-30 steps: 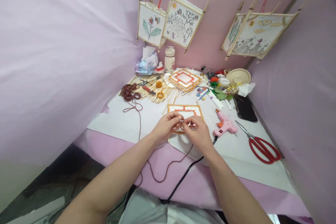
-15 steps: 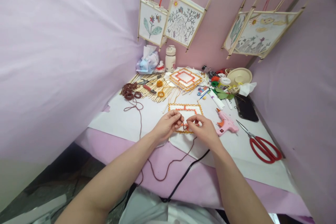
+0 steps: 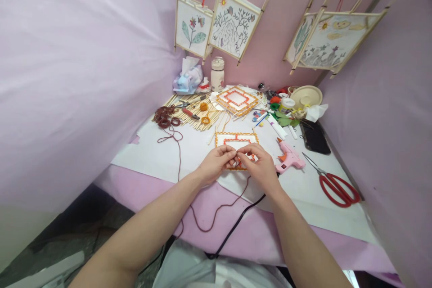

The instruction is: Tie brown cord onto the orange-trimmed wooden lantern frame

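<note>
My left hand [image 3: 221,160] and my right hand [image 3: 257,162] meet fingertip to fingertip, both pinching the brown cord [image 3: 216,221]. From my hands the cord loops down over the table's front edge and runs back up to a tangled brown bundle [image 3: 164,116] at the left. Just under and behind my fingers lies a flat white panel [image 3: 219,142] edged with wavy orange-yellow cord, with a red-orange cord rectangle inside. My hands hide its lower part. A similar decorated panel [image 3: 237,100] rests farther back.
A pink glue gun [image 3: 290,157] with a black cable and red-handled scissors [image 3: 332,184] lie at the right, beside a phone [image 3: 315,137]. Pliers [image 3: 191,112] rest on thin sticks [image 3: 202,126]. A bottle [image 3: 218,74] stands behind. Paper lanterns [image 3: 232,24] hang above.
My right hand has moved left, so its fingertips now meet those of my left hand. The brown cord between them is more hidden. The whole view has shifted slightly.
</note>
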### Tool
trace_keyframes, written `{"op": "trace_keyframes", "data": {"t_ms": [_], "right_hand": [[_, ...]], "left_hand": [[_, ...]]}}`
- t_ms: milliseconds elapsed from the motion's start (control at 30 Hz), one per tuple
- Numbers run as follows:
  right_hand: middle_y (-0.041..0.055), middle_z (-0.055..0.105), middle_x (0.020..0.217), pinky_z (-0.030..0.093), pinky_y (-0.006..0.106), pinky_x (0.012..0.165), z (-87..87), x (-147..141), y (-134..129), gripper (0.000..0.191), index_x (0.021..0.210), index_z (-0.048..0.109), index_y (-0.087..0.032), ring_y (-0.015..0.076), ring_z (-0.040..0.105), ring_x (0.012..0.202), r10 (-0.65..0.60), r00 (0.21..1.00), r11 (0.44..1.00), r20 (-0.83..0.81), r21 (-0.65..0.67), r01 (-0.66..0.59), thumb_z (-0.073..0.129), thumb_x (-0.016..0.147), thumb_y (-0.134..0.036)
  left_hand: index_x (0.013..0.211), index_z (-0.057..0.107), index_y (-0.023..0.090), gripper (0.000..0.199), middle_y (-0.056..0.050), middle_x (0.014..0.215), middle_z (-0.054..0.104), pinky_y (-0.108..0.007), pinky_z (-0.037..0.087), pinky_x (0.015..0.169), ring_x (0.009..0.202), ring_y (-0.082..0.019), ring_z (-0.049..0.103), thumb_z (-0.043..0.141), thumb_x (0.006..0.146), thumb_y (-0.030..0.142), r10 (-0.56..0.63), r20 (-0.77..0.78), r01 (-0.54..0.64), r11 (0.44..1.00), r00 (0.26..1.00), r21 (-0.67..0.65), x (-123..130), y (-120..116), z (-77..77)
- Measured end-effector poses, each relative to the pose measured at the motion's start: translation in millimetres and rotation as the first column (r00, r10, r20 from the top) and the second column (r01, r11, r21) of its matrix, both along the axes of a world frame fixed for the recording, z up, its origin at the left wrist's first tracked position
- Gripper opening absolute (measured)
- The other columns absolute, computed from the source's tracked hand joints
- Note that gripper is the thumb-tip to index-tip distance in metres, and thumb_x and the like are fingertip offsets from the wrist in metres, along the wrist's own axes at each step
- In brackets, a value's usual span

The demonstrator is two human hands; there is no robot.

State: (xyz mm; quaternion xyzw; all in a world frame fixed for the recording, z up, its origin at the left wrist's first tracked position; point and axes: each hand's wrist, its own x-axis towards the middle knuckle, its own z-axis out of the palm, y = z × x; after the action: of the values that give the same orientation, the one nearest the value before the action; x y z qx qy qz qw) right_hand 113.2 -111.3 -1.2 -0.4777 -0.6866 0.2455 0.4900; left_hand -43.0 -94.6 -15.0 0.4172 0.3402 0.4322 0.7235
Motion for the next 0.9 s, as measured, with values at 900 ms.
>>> {"op": "trace_keyframes", "data": {"t_ms": [900], "right_hand": [[0.0057,0.071,0.1,0.049,0.031,0.079,-11.3,-10.4,2.3,0.031,0.103,0.066,-0.019,0.019,0.064,0.09,0.09,0.95,0.93,-0.3,-0.315,-0.188,0.056,0.086,-0.043]], "left_hand": [[0.079,0.061,0.013,0.023,0.002,0.063,0.058,-0.015,0.038,0.054,0.057,-0.005,0.05,0.077,0.071,0.027,0.15,0.114,-0.153,0.988,0.982,0.016,-2.8,1.9,6.2]]}}
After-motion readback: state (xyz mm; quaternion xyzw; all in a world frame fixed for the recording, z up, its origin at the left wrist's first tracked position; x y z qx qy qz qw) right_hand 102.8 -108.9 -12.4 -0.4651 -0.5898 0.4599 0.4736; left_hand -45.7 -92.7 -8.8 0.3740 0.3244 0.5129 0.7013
